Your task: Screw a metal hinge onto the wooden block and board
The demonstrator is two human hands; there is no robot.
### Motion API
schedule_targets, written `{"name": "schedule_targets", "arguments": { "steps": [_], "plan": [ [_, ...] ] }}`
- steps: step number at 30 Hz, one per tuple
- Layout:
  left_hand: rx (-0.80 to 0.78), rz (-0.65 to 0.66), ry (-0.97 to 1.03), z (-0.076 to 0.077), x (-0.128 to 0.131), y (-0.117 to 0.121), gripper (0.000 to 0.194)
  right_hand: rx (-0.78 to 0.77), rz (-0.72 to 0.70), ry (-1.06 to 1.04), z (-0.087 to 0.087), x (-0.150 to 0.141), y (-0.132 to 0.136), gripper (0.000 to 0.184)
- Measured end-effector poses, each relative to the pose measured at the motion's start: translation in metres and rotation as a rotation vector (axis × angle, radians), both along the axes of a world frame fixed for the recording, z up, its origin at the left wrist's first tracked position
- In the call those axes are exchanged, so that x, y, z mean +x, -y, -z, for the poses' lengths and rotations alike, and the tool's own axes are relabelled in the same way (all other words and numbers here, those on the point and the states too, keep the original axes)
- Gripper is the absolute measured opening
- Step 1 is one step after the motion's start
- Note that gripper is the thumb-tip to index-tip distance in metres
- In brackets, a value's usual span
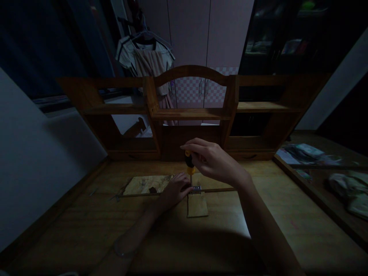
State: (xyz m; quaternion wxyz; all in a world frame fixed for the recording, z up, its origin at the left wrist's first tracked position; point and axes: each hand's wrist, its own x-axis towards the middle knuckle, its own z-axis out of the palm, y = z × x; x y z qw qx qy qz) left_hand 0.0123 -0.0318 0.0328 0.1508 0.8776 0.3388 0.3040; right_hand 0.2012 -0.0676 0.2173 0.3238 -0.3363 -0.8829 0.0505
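My right hand (208, 159) is closed round the black and yellow handle of a screwdriver (189, 163), which stands upright. Its shaft points down at a small metal hinge (196, 189), where the tip is hard to make out. Low beside the shaft, my left hand (176, 191) has its fingers bent and its thumb against the hinge, steadying it on the wood. Under that hand lies a long wooden board (146, 185) with a rough, dark-stained surface. A small square wooden piece (197, 206) adjoins the hinge on the near side.
A wooden shelf unit (191, 114) stands along the back of the wooden tabletop (143, 241). Small thin metal bits (116, 198) lie left of the board. Clothes (149, 57) hang behind the shelf. Cloth and papers (310, 153) lie at the right.
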Motion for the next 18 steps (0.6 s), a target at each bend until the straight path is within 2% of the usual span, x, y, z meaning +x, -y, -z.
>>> {"name": "schedule_targets", "arguments": {
  "steps": [3, 12, 18],
  "plan": [
    [-0.001, -0.011, -0.005, 0.0002, -0.0001, -0.0001, 0.012, -0.017, -0.009, -0.006, 0.0003, 0.0012, 0.0011, 0.043],
    [0.001, -0.027, 0.009, 0.0078, -0.0012, -0.0040, 0.013, 0.031, 0.135, 0.058, 0.0000, -0.0016, 0.0004, 0.031],
    [0.002, -0.017, 0.025, 0.0079, -0.0021, -0.0038, 0.012, 0.024, 0.155, 0.061, -0.0010, -0.0011, 0.0011, 0.026]
  ]
}}
